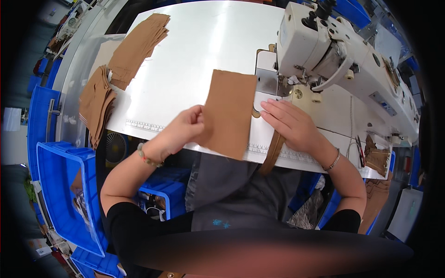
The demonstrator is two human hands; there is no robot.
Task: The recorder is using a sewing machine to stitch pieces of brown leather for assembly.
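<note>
A flat brown fabric piece (230, 113), roughly rectangular, is held up by its left edge over the white sewing table. My left hand (187, 126) is closed on that edge, thumb against curled fingers. My right hand (294, 124) lies with fingers stretched out on the table just in front of the needle area. From under it a narrow brown fabric strip (272, 154) runs toward me and hangs over the table's front edge. Its far end is hidden beneath the fingers. The white sewing machine (320, 55) stands beyond my right hand, its presser foot (282, 88) close to the fingertips.
Two stacks of cut brown pieces, a far stack (139, 48) and a near stack (97, 104), lie at the table's left. Scissors (360, 150) and a brown scrap (376, 155) rest at the right corner. Blue bins (69, 153) stand left and below the table.
</note>
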